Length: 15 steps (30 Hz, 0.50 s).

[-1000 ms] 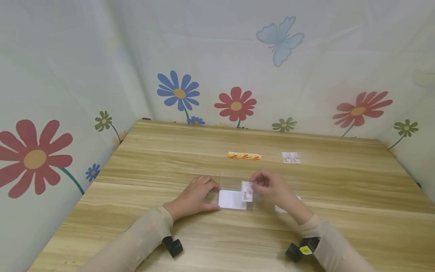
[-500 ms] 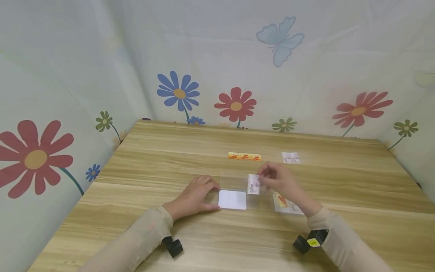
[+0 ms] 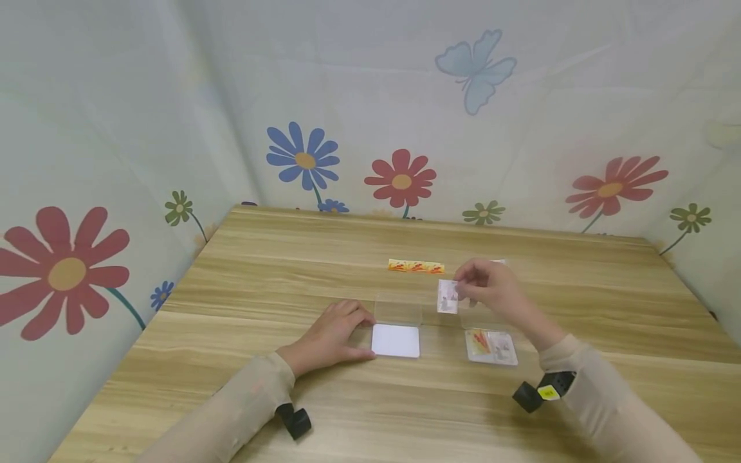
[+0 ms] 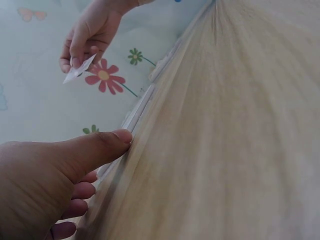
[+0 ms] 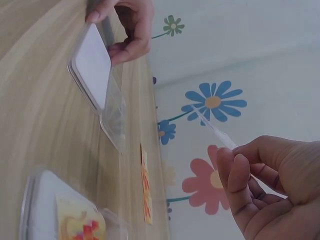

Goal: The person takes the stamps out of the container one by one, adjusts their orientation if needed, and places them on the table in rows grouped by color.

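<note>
In the head view, my left hand [image 3: 332, 337] steadies a small flat case [image 3: 395, 340] with a white inside, thumb at its near left corner and fingers at the far left one. Its clear lid [image 3: 398, 310] lies folded back behind it. My right hand [image 3: 489, 289] pinches a small pale printed paper [image 3: 448, 296] between thumb and fingertips, raised over the table. In the right wrist view that printed paper [image 5: 215, 129] shows edge-on. The left wrist view has the left thumb [image 4: 112, 142] pressing along the case's edge.
Right of the white case lies a second case [image 3: 491, 347] holding a yellow-red piece and a pale printed one. Farther back is a yellow-orange printed strip [image 3: 416, 266]. Another pale printed sheet [image 3: 498, 262] is mostly hidden behind the right hand. Flowered cloth [image 3: 370, 103] hangs behind the table.
My right hand has carried the small printed paper up from the white case, away and to the right, uncovering the second case. The left hand stays in place.
</note>
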Tool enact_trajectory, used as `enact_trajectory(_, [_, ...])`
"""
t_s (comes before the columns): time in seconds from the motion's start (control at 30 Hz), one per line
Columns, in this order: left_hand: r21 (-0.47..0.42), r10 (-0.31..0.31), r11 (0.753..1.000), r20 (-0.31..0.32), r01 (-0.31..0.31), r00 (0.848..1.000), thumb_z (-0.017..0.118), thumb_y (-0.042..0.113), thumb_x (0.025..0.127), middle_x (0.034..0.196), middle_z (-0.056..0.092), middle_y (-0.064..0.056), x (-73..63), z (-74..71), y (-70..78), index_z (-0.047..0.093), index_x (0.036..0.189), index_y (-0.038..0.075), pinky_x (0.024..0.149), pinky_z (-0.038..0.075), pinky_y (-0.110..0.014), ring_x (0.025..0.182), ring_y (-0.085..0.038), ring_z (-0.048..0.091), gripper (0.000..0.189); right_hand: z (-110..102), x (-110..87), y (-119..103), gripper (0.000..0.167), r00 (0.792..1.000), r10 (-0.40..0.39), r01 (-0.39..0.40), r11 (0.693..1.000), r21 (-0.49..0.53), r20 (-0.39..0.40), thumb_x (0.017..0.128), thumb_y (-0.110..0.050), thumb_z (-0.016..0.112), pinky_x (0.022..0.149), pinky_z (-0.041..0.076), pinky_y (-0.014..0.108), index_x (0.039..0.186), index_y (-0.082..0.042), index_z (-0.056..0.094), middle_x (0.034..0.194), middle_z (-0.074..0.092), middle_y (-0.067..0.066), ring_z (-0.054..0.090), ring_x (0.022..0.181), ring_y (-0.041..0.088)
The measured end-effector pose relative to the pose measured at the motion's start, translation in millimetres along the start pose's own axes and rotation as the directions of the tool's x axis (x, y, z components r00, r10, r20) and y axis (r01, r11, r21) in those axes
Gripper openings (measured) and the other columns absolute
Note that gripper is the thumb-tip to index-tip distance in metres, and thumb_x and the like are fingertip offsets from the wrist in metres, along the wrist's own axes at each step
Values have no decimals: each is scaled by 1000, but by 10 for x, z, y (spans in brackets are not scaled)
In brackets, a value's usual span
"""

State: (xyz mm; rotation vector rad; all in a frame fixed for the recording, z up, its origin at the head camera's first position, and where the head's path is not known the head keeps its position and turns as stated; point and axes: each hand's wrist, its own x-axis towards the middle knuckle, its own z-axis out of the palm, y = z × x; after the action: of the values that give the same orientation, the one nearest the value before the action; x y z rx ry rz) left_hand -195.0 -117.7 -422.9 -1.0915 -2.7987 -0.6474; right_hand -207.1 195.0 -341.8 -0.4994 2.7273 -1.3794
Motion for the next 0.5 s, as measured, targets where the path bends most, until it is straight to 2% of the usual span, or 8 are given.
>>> enact_trajectory(0.23, [-2,-12,1000,6,12,1000,79,44,74,106,59,1,1,2,-6,63,111,15,101,40,-43,109,-20,53,50,-172,37,56,17,998,55,-55,997,-48,-5,87,-6,65,63,55,28,103,1,62,92,65,15,62,74,15])
enact_trajectory(0.5, [-12,1,1000,-2,-1,1000,79,43,74,105,58,1,2,-2,-1,63,110,13,102,40,-44,108,-20,53,50,-337,60,62,25,994,105,-105,994,-24,32,89,-13,64,70,56,31,110,1,58,99,64,17,61,79,12])
